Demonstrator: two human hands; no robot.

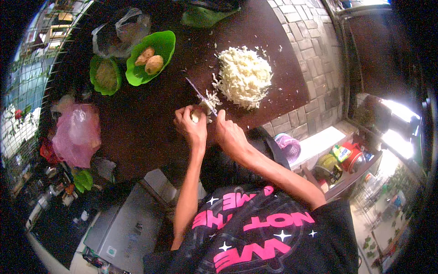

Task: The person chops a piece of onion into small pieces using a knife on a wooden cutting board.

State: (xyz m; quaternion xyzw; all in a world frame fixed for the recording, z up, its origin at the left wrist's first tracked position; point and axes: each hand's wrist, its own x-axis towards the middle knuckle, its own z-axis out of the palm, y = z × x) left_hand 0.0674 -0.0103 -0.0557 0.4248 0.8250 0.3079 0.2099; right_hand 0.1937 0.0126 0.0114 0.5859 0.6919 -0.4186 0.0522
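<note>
A pale piece of vegetable (195, 117) is in the grip of my left hand (191, 126), which hides part of it. My right hand (230, 134) is closed around the handle of a knife (195, 88). Its thin blade slants up and to the left, just past my left fingertips. Under and beside the blade lies a small heap of pale shreds (214, 98). A large mound of shredded pale vegetable (244, 78) rests on the dark table (143, 120), beyond my right hand, with loose shreds scattered around it.
A green leaf-shaped bowl (167, 42) holds two brown, potato-like tubers (154, 64). Beside it are a smaller green bowl (118, 77) of grainy brown stuff and a clear plastic bag (106, 42). A pink plastic bag (78, 133) sits at left. Brick paving (318, 58) borders the table's right edge.
</note>
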